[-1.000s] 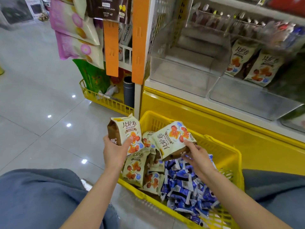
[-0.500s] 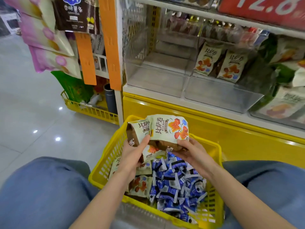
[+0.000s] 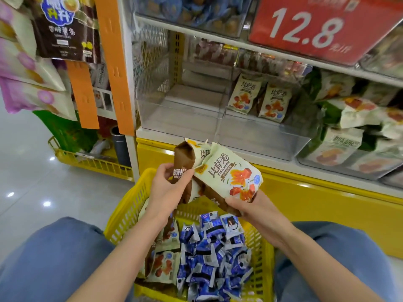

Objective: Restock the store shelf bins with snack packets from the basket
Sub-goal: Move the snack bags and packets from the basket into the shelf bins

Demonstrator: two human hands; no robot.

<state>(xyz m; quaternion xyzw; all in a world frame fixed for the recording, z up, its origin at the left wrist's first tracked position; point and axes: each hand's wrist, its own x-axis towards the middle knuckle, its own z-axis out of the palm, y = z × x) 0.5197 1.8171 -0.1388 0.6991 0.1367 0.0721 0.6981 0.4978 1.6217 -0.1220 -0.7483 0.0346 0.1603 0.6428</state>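
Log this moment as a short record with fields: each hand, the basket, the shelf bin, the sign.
left hand: grips a brown-sided packet above the basket
right hand: holds a cream packet from below, overlapping the brown-sided one
basket: yellow, between the person's knees; blue packets on the right, cream basket packets on the left
clear bin: two matching packets upright at its back
red sign: reads 12.8
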